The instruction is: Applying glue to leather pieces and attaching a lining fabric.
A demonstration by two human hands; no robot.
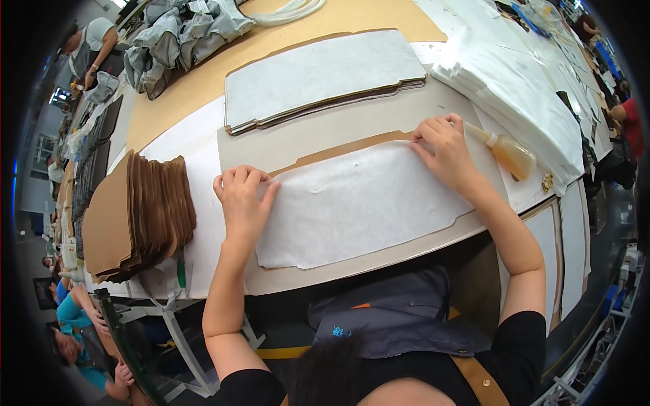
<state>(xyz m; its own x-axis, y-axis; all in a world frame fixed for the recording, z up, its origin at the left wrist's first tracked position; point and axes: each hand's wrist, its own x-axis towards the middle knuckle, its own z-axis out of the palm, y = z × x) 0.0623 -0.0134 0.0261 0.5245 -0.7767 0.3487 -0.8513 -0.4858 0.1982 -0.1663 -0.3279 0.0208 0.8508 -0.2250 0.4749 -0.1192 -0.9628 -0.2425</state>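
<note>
A white fibrous sheet [355, 203] lies over a brown board piece [325, 154] on a grey board [311, 281]. My left hand [240, 199] pinches the sheet's upper left corner with bent fingers. My right hand [440, 149] pinches its upper right corner. Beyond them lies a neat stack of white-faced pieces [321, 78]. A squeeze bottle with amber liquid [511, 159] lies just right of my right hand, beside a small brass-coloured heap [547, 181].
Brown cut pieces [108, 223] are stacked at left, white sheets [514, 115] at right, grey bundled items [186, 47] at back left. The table's near edge curves below my hands. Co-workers [95, 47] stand at left, others [630, 125] at right.
</note>
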